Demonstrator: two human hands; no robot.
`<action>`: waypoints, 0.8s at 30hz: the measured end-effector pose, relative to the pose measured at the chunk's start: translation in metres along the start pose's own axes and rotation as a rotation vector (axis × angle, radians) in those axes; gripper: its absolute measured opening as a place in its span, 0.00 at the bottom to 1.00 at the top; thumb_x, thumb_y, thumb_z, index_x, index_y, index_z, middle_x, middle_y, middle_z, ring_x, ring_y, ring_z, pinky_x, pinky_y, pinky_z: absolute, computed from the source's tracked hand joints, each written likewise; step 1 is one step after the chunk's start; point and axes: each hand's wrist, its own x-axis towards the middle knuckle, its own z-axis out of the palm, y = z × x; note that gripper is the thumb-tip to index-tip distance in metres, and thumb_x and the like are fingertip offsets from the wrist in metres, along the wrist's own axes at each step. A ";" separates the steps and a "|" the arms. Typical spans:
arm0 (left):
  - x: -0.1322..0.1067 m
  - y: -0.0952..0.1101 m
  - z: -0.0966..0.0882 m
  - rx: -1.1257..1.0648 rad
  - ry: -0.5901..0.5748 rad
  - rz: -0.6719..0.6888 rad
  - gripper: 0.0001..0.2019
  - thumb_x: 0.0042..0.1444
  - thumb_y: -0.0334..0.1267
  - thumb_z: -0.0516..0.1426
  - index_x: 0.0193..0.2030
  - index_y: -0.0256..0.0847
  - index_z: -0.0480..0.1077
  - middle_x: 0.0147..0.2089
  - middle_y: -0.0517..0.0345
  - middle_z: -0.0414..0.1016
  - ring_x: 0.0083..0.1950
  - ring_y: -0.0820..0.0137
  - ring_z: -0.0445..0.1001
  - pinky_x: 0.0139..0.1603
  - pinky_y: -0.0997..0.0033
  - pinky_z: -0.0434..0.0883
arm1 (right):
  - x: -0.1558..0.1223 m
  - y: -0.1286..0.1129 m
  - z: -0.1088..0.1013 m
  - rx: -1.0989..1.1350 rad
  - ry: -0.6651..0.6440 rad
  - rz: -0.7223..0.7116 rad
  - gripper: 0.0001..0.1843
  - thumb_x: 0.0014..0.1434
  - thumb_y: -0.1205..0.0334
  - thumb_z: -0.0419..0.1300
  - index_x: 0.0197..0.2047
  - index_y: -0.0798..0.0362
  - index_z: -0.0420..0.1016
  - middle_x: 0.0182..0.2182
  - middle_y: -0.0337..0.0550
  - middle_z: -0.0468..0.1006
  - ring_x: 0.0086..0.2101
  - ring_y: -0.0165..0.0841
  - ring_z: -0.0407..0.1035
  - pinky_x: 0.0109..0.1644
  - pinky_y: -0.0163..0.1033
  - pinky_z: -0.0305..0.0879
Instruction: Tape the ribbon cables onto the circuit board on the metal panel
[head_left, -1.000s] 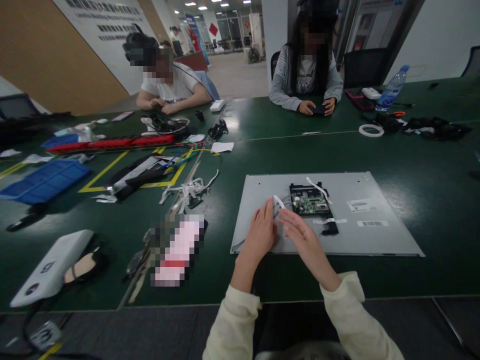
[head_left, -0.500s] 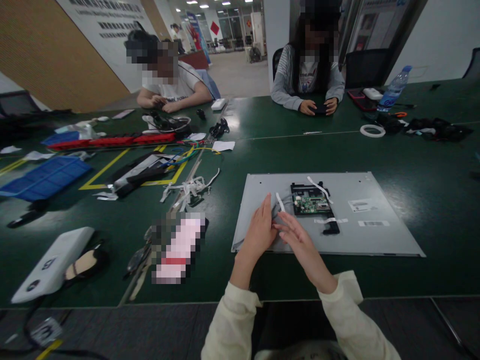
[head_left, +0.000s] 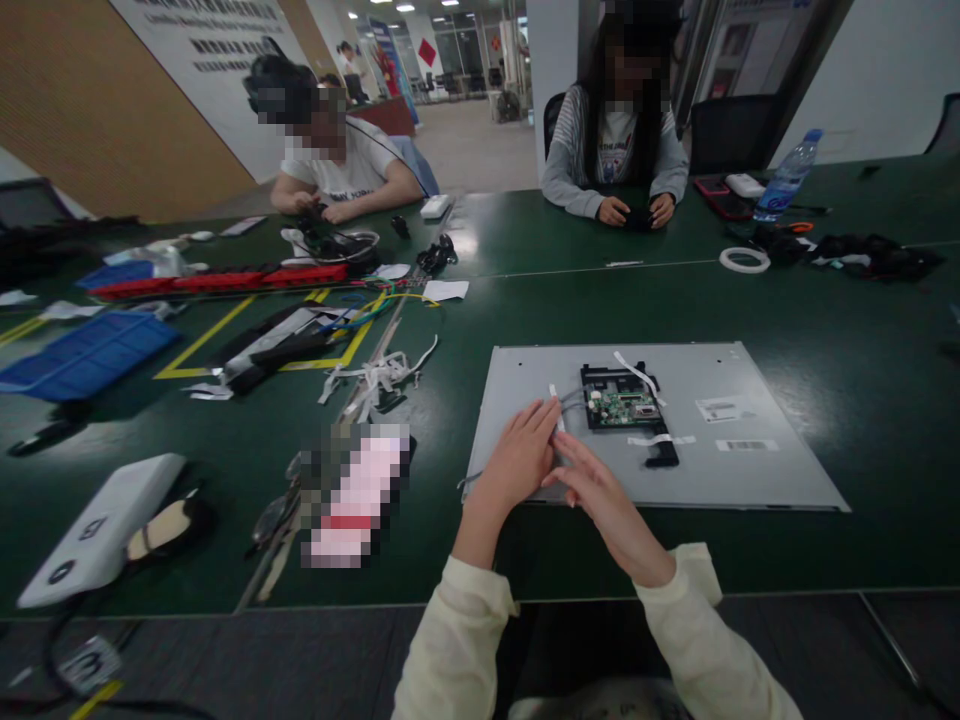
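A grey flat metal panel (head_left: 739,480), like the back of a display, lies on the green table under my hands. On it sits a green circuit board (head_left: 619,408) in a black plastic frame (head_left: 663,455), with white tape strips across the frame. A thin grey cable (head_left: 574,398) runs left from the board, beneath a short white tape strip (head_left: 554,396). My left hand (head_left: 519,455) lies flat over the cable and tape, fingers extended. My right hand (head_left: 600,490) is beside it, fingers stretched out with the tips at the tape's lower end. The cable under my palm is hidden.
Left of the panel are a pink phone (head_left: 367,485), crumpled white strips (head_left: 382,375), a white device (head_left: 101,525) and a blue tray (head_left: 90,350). A tape roll (head_left: 744,260) and a water bottle (head_left: 787,180) stand back right. Two people sit opposite.
My left hand has lowered and flattened onto the panel, its fingers tipping right over the tape strip. My right hand has shifted slightly. A cable end now shows at the panel's left edge.
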 end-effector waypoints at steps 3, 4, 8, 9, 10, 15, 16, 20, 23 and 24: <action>0.000 0.000 0.001 0.055 -0.022 -0.013 0.29 0.58 0.28 0.44 0.67 0.37 0.51 0.71 0.52 0.48 0.71 0.64 0.48 0.67 0.57 0.52 | -0.001 -0.003 -0.001 0.047 -0.029 0.021 0.34 0.47 0.58 0.62 0.60 0.47 0.66 0.64 0.48 0.57 0.31 0.27 0.70 0.25 0.32 0.55; 0.001 0.000 0.001 0.069 -0.030 -0.018 0.29 0.58 0.28 0.45 0.67 0.38 0.51 0.71 0.53 0.48 0.71 0.64 0.48 0.67 0.57 0.52 | -0.002 -0.004 -0.001 0.068 -0.042 0.033 0.34 0.47 0.58 0.62 0.59 0.47 0.66 0.64 0.47 0.57 0.30 0.27 0.70 0.25 0.32 0.55; 0.000 -0.002 0.000 0.074 -0.032 -0.029 0.28 0.58 0.29 0.45 0.67 0.42 0.52 0.70 0.55 0.50 0.70 0.64 0.49 0.66 0.52 0.52 | -0.006 -0.007 -0.004 0.122 -0.074 0.087 0.35 0.47 0.57 0.62 0.60 0.46 0.65 0.65 0.48 0.55 0.33 0.29 0.73 0.26 0.32 0.59; 0.000 -0.002 -0.001 0.063 -0.029 -0.024 0.28 0.58 0.29 0.45 0.67 0.43 0.52 0.70 0.55 0.50 0.70 0.63 0.49 0.66 0.51 0.51 | -0.007 -0.007 -0.005 0.124 -0.083 0.093 0.35 0.48 0.57 0.62 0.61 0.46 0.64 0.65 0.48 0.54 0.34 0.31 0.73 0.26 0.32 0.60; 0.000 -0.001 -0.002 0.050 -0.026 -0.019 0.28 0.59 0.30 0.45 0.66 0.44 0.53 0.70 0.55 0.51 0.70 0.63 0.50 0.66 0.49 0.51 | -0.008 -0.006 -0.007 0.120 -0.096 0.096 0.35 0.49 0.57 0.62 0.61 0.45 0.64 0.66 0.48 0.53 0.36 0.32 0.74 0.27 0.32 0.61; 0.004 0.007 -0.004 0.016 0.070 -0.073 0.22 0.61 0.33 0.44 0.62 0.46 0.59 0.66 0.54 0.60 0.68 0.61 0.55 0.66 0.41 0.43 | -0.019 -0.004 -0.016 0.044 -0.172 0.091 0.30 0.55 0.57 0.59 0.62 0.42 0.62 0.65 0.46 0.56 0.41 0.35 0.75 0.32 0.34 0.65; 0.005 0.010 -0.002 0.014 0.101 -0.099 0.21 0.62 0.34 0.44 0.61 0.46 0.60 0.64 0.53 0.63 0.67 0.61 0.57 0.66 0.40 0.42 | -0.023 -0.005 -0.017 0.020 -0.179 0.091 0.29 0.55 0.57 0.58 0.61 0.42 0.63 0.64 0.45 0.57 0.42 0.35 0.74 0.34 0.34 0.65; 0.013 0.018 0.005 -0.024 0.203 -0.235 0.21 0.62 0.36 0.47 0.62 0.43 0.57 0.59 0.48 0.69 0.62 0.60 0.64 0.66 0.41 0.44 | -0.039 -0.006 -0.024 -0.111 -0.240 0.096 0.23 0.58 0.57 0.57 0.57 0.44 0.67 0.62 0.45 0.61 0.46 0.35 0.73 0.39 0.36 0.65; 0.016 0.019 0.006 -0.057 0.200 -0.262 0.27 0.60 0.33 0.49 0.66 0.42 0.48 0.58 0.47 0.70 0.63 0.58 0.62 0.64 0.38 0.47 | -0.048 -0.004 -0.032 -0.219 -0.319 0.070 0.21 0.60 0.55 0.55 0.56 0.45 0.69 0.57 0.45 0.68 0.47 0.36 0.72 0.41 0.38 0.66; 0.017 0.018 0.005 -0.061 0.184 -0.257 0.28 0.60 0.33 0.49 0.67 0.43 0.46 0.59 0.47 0.69 0.65 0.58 0.60 0.63 0.37 0.48 | -0.050 -0.002 -0.036 -0.254 -0.347 0.059 0.21 0.60 0.54 0.54 0.56 0.45 0.69 0.55 0.46 0.71 0.47 0.36 0.72 0.42 0.39 0.66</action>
